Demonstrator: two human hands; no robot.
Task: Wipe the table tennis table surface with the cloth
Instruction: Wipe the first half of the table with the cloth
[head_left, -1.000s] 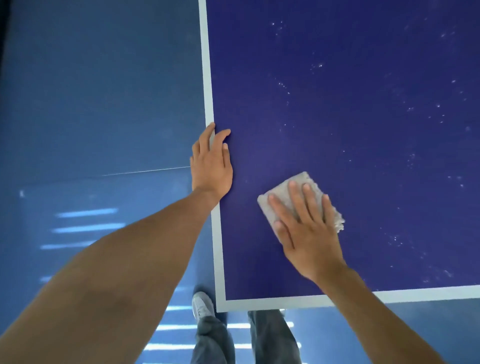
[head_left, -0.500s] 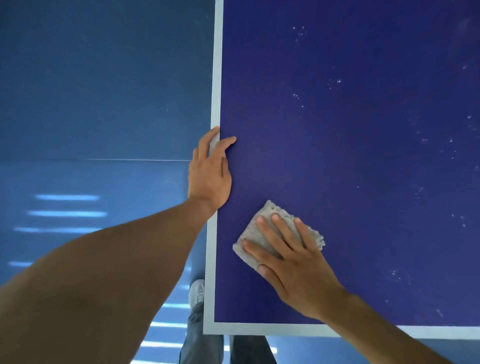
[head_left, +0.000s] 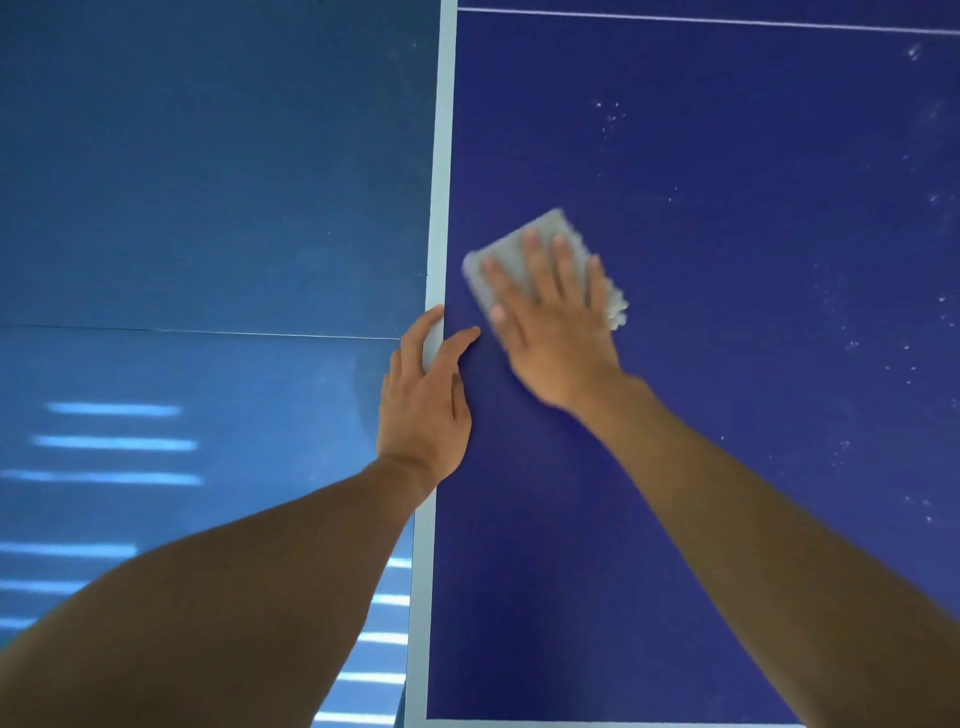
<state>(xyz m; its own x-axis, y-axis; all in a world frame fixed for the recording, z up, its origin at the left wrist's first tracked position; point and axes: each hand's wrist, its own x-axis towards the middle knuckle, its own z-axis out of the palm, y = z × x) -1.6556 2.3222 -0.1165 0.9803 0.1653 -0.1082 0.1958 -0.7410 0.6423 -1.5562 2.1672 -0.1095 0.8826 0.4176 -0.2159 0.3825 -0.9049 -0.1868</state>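
The dark blue table tennis table fills the right of the view, with a white border line along its left edge and near edge. My right hand lies flat with spread fingers on a folded grey cloth, pressing it onto the table close to the left edge; hand and cloth are motion-blurred. My left hand rests on the table's left edge, thumb on top of the surface and fingers over the white line.
White dust specks dot the table to the right of the cloth. A thin white centre line crosses the table at the top. The blue floor lies left of the table, with bright light stripes at lower left.
My right hand has slid the cloth away from me and up the table, past my left hand. The left hand has stayed on the table edge. The view has shifted forward.
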